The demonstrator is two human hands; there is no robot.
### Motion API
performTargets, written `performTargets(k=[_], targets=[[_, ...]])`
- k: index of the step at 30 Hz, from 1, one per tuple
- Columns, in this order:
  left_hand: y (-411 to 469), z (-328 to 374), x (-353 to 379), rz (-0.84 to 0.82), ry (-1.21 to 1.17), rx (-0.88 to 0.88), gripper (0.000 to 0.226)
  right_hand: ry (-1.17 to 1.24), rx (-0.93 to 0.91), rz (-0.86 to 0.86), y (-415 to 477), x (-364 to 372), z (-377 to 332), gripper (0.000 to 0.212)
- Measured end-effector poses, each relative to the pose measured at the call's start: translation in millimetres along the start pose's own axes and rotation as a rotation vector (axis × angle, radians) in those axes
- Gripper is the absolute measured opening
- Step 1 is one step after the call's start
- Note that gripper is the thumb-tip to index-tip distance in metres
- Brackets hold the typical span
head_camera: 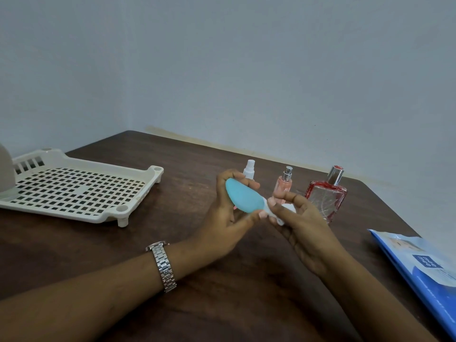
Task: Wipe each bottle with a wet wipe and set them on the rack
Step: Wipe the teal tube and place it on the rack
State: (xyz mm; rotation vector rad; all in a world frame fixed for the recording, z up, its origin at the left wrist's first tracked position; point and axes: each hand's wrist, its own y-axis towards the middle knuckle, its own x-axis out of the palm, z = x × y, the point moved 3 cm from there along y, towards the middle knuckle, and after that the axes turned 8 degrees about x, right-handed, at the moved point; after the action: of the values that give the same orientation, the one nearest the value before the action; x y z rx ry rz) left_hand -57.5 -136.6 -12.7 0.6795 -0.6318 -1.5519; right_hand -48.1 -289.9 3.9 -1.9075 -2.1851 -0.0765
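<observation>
Dark table (177, 156) by grey wall (246, 70); left grip (222, 225) holds blue bottle (243, 196), right grip (301, 230) pinches wipe (288, 207).

A dark brown, wood-grained worktop (197, 154) is seen filling the lower part of the view, its far left corner rounded. It is set into the corner of a room, closed in behind by a plain pale grey-blue wall (246, 70). A faded yellowish strip (222, 143) is seen along the foot of the wall, just where the worktop's far edge is met. A silver metal-link wristwatch (164, 266) is worn over the near side of the worktop.
</observation>
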Motion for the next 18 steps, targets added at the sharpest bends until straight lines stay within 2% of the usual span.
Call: performTargets(k=[3,5,8,12,15,18], targets=[[0,1,2,-0.026,0.003,-0.038,0.059,-0.110,-0.116,0.103,0,-11,-3,0.032],[0,2,2,-0.022,-0.017,-0.062,0.061,-0.163,-0.174,0.043,0,-9,-1,0.019],[2,1,-2,0.029,-0.039,-0.074,0.064,-0.238,-0.250,-0.096,-2,5,5,0.028],[6,-2,-7,0.098,-0.040,-0.077,0.065,-0.409,-0.448,-0.005,-6,9,3,0.031],[8,-4,-10,0.141,-0.018,-0.101,0.067,-0.462,-0.521,-0.026,-11,11,1,0.030],[9,-4,-14,0.157,0.020,-0.153,0.059,-0.438,-0.559,-0.054,-13,16,1,0.027]])
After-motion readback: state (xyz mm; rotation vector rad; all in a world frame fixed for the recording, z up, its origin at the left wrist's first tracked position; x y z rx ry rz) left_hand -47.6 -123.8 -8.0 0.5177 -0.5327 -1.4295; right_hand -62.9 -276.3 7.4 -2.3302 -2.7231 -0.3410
